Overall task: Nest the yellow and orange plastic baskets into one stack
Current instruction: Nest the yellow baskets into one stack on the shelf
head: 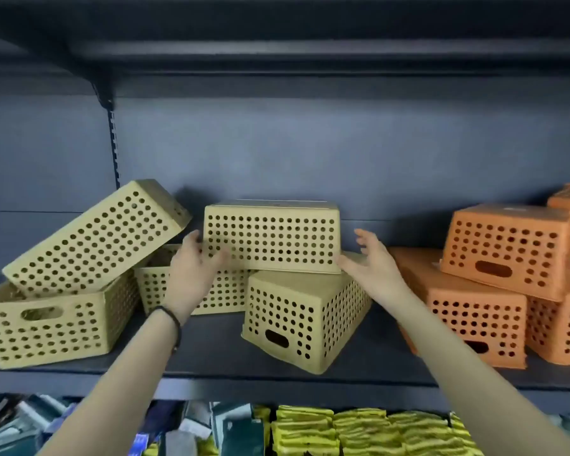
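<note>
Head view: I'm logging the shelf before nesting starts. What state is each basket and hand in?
front yellow basket: upside down.
top yellow basket: upside down, atop front yellow basket.
left yellow basket: upright.
tilted yellow basket: tilted, resting in left yellow basket.
orange baskets: upside down, piled.
left hand: grips top yellow basket.
right hand: open, fingers spread.
</note>
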Demonstrator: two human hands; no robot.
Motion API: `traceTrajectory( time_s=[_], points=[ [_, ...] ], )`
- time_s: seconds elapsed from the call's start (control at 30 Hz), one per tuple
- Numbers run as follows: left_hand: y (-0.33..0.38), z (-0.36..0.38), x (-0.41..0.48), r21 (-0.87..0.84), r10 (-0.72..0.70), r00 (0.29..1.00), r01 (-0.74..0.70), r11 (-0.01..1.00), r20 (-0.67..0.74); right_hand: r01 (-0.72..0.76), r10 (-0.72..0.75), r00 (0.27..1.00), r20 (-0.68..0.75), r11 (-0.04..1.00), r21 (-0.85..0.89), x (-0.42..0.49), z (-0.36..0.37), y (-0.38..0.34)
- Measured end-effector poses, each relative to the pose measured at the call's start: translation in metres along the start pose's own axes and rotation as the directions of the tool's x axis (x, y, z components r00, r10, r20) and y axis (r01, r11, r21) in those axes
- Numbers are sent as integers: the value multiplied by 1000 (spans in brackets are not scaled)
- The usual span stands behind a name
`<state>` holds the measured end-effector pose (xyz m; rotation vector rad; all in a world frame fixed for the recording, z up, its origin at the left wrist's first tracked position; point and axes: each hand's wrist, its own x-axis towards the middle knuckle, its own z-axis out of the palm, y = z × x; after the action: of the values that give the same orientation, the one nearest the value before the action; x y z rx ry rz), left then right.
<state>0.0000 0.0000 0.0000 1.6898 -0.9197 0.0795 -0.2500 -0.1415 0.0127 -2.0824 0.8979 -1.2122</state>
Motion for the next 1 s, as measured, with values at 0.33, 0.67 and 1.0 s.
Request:
traceTrajectory(
  time_s=[0.33, 0.67, 1.0],
  points=[
    [-23, 23, 46, -97, -73, 996, 68, 993, -51, -67, 60, 996, 65, 992, 111, 43, 32, 18],
    [17, 13, 59, -516, 189, 982, -151, 843, 21, -115, 155, 988, 11, 677, 727, 93, -2, -2],
    [55, -11, 80, -546, 418, 909, -352, 760, -5, 39, -56, 998, 12, 819, 572, 115, -38, -11]
  ],
)
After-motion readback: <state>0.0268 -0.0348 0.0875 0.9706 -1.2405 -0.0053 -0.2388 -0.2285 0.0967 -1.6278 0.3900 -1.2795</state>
